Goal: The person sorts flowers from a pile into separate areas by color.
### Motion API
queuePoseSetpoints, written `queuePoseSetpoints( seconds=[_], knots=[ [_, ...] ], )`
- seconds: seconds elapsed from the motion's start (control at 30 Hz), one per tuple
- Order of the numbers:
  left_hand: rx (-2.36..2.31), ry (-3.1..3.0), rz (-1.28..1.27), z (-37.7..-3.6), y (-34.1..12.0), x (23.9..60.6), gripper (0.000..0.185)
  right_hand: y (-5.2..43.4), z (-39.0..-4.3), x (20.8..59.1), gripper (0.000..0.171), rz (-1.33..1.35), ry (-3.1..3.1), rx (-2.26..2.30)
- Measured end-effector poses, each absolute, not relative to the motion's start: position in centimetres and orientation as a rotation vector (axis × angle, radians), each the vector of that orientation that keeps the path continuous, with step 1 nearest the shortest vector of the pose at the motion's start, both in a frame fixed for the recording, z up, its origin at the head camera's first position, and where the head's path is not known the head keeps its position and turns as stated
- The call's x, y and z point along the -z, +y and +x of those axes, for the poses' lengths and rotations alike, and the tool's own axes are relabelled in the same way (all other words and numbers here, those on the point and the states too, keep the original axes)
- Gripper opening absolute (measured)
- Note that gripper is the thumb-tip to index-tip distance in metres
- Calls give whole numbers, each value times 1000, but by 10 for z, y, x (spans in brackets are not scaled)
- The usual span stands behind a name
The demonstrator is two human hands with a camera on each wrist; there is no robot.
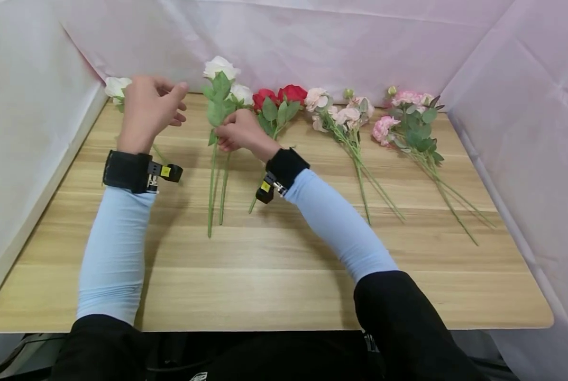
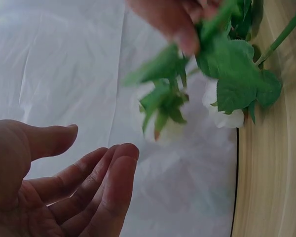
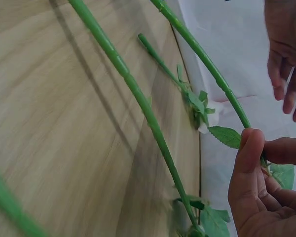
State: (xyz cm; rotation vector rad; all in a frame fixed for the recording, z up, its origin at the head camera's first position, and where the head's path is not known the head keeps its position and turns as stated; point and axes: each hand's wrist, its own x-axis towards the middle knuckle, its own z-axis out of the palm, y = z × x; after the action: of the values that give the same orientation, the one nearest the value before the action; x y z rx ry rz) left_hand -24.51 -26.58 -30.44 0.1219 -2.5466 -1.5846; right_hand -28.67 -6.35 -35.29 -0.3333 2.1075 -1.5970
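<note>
Wooden table, pale cloth walls. Right hand is pinching a white rose by its stem, lifting it at the table's far left-centre. Left hand is hovering beside it, fingers loosely spread, holding nothing. Red roses and pink flowers are lying alongside.

- Both forearms wore snug pale blue sleeves, the left sleeve and the right sleeve, each running from wrist to elbow.
- Above the elbows, black upper sleeves covered the arms, with a small white mark at the lower edge.
- A wide black strap circled each wrist: the left strap and the right strap.
- Each strap carried a small black camera block with a yellow label and metal fittings.
- The left hand and the right hand were bare.
</note>
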Motion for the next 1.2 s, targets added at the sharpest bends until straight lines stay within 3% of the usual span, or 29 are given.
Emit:
queuePoseSetpoints(
  seconds=[0.27,0.47,0.93,1.2],
  knots=[
    [1519,-2590,120,-247,-259,302,35,-86,-303,367,19,-220,2102,1590],
    [1528,-2573,128,-247,-259,300,26,-96,-310,377,11,-150,2300,1452],
    [1549,-2561,142,-246,-265,302,28,-106,-310,375,10,-191,2557,1089],
    [1552,-2570,155,-247,-266,302,26,-87,-301,360,37,-328,2592,1178]
  ],
)
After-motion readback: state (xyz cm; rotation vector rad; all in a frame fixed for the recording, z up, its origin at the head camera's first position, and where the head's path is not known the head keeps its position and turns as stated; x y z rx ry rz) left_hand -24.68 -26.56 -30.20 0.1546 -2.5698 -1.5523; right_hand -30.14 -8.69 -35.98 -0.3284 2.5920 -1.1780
